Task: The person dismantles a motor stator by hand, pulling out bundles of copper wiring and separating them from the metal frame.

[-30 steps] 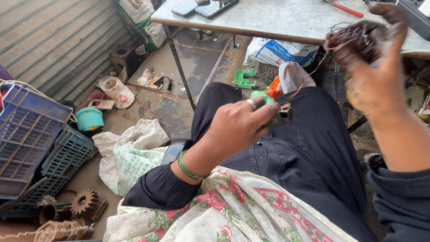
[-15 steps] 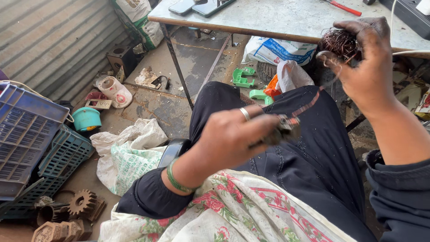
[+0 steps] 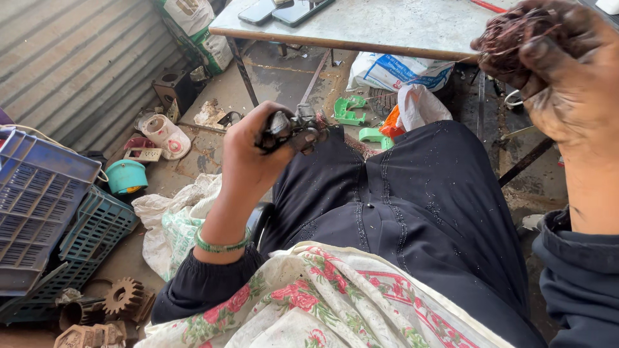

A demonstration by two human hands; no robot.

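My left hand is raised over my left knee and grips a small dark metal motor part by its end. A green bangle sits on that wrist. My right hand, dirty with grease, is lifted at the upper right and closed around a tangled bundle of thin copper wire. The two hands are well apart, with my lap in black cloth between them. A floral shawl lies across my front.
A grey metal table with two phones stands ahead. Green plastic pieces and white bags lie under it. Blue and teal crates, a rusty gear, a teal cap and a sack crowd the floor at left.
My left hand swung left and upward, pulling the metal part away from the right hand. The wire strand that linked them is no longer stretched between them. My right hand stayed raised with the wire bundle.
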